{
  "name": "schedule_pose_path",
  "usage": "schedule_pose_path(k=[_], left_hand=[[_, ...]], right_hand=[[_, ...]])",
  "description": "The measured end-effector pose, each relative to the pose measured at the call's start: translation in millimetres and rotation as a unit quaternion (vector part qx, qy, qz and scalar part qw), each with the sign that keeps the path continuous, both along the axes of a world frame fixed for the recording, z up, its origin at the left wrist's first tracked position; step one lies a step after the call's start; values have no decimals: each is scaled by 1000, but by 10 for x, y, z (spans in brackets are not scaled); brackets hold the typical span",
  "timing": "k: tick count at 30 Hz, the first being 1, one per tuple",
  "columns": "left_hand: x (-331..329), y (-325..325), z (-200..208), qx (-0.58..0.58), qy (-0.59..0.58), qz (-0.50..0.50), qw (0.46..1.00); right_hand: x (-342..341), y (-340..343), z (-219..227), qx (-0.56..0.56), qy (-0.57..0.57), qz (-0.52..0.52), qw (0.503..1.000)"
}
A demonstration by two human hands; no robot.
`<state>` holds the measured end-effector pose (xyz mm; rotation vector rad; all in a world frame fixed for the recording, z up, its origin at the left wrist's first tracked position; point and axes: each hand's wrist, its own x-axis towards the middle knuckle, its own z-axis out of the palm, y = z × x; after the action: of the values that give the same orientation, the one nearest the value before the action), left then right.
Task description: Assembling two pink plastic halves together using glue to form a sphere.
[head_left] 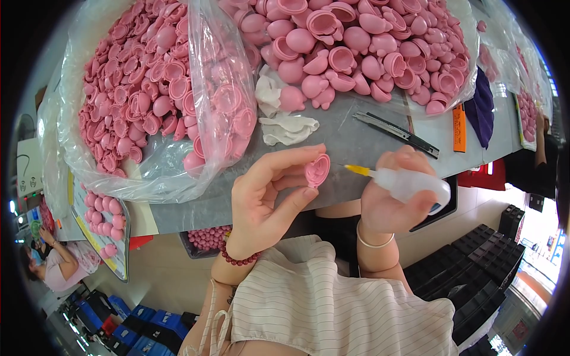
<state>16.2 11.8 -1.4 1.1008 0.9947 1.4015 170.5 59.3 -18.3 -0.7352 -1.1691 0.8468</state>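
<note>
Between the thumb and fingers of my left hand [261, 199] is a small pink plastic half-shell [317, 171], its hollow side facing right. My right hand [389, 199] is wrapped round a white squeeze bottle [412, 188] with a yellow needle tip [357, 169]. The thin needle points at the half-shell, a short way off from it; I cannot tell whether any liquid is coming out. Beyond my hands, a crumpled white cloth [288, 129] lies on the grey table [350, 139], close to one loose pink piece [291, 98].
Clear plastic bags [205, 118] full of pink shells fill the table's far side. A black utility knife [396, 134], an orange strip [459, 129] and a purple cloth [480, 110] lie at the right. A tray of pink pieces [104, 216] stands left. Another person [62, 261] sits far left.
</note>
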Motion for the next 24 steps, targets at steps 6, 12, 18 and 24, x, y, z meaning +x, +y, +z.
schedule_pose_path(k=[6, 12, 18, 24], left_hand=[[-118, -34, -104, 51, -127, -49, 989], [-187, -79, -89, 6, -275, -82, 958], [-197, -82, -120, -21, -363, -97, 926], [-197, -90, -155, 10, -372, -110, 922]], right_hand=[[22, 34, -56, 30, 137, 11, 990], [18, 11, -63, 39, 155, 12, 987], [278, -69, 16, 11, 87, -77, 993], [1290, 327, 238, -46, -274, -336, 900]])
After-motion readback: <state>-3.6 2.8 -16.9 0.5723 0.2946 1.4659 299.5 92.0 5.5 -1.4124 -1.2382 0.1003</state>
